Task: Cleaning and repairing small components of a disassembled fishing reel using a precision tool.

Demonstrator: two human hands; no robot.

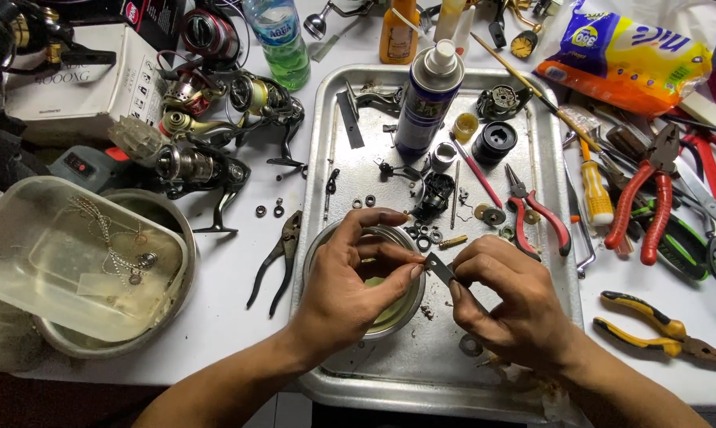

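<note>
Both of my hands meet over a metal tray. My left hand and my right hand pinch a small flat dark metal part between their fingertips. Under my left hand sits a round tin with yellowish liquid. Small washers, rings and a brass piece lie on the tray just beyond my fingers. A black reel body part sits further back.
A spray can, red-handled pliers and black reel parts stand on the tray. Dark pliers lie left of it, with fishing reels and a plastic tub. More pliers, a screwdriver and a snack bag fill the right.
</note>
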